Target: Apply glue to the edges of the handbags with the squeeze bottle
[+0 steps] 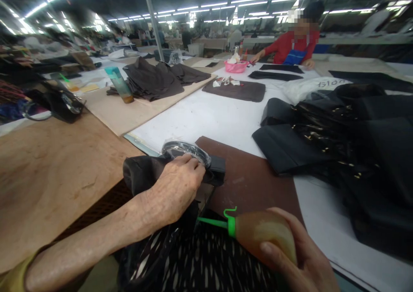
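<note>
My right hand (303,253) is wrapped round a squeeze bottle (258,236) of amber liquid. Its green nozzle points left, the tip close to the edge of a dark bag piece (142,173) below my left hand. My left hand (180,184) is closed on the top of this black piece, beside a round handle (187,150) wrapped in clear plastic. What exactly lies under its fingers is hidden. The bag piece rests at the table edge, partly over a brown sheet (251,180).
Black bag parts with gold-coloured fittings (335,133) are heaped at right. A teal-topped bottle (119,84) stands near dark cloth (155,77). A person in red (295,42) works across the table near a pink basket (236,66). A wooden board (58,167) lies at left.
</note>
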`<state>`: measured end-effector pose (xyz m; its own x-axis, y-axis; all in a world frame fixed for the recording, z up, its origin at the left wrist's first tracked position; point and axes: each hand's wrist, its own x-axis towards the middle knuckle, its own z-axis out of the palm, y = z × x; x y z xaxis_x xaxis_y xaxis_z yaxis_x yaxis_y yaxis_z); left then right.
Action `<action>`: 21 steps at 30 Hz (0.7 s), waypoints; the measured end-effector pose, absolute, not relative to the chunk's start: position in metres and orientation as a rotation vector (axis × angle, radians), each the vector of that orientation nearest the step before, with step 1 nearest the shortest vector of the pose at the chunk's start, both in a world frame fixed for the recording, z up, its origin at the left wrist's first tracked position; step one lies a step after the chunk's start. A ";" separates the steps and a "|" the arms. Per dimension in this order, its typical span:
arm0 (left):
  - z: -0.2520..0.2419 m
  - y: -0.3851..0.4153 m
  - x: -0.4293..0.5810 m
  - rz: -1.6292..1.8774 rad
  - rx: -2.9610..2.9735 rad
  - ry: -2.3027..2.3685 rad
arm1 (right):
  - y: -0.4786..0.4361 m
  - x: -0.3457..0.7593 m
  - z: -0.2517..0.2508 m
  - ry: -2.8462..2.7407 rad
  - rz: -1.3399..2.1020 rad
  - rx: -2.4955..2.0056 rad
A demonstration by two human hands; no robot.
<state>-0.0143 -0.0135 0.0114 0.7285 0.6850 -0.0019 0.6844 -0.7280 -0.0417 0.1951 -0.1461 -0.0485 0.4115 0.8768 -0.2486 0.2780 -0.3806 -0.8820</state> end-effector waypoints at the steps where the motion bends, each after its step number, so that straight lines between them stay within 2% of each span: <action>1: 0.012 -0.013 -0.015 0.034 -2.887 -1.150 | -0.143 0.196 -0.051 -1.014 0.908 -1.890; 11: 0.016 -0.008 -0.014 0.035 -2.898 -1.198 | -0.106 0.217 -0.086 -1.293 0.693 -1.985; 21: 0.024 0.011 -0.014 0.018 -2.919 -1.323 | -0.097 0.211 -0.099 -1.389 0.484 -1.837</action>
<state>-0.0137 0.0108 0.0241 0.6594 0.7509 -0.0363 0.7516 -0.6575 0.0527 0.2111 -0.0967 -0.0990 0.3338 0.9314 0.1451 0.6396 -0.1107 -0.7607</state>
